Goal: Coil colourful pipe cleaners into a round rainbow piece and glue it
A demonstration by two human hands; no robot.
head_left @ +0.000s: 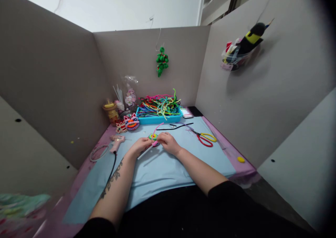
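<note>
Near the middle of the blue cloth, my left hand [141, 146] is closed on a small craft piece [153, 137] with green, yellow and pink parts. My right hand [168, 143] is closed at the piece's right side, its fingertips at a pink pipe cleaner [158, 126] that curves upward. A pale stick [146, 153] slants down to the left from below the piece, between my hands. My fingers hide part of the piece.
Behind my hands stands a blue tray [159, 120] of colourful pipe cleaners. Scissors [206, 138] and black pipe cleaners [175, 127] lie to the right. A pink glue gun [116, 143], its cable and lion-face crafts [131, 122] are on the left; a yellow disc [240, 159] lies far right.
</note>
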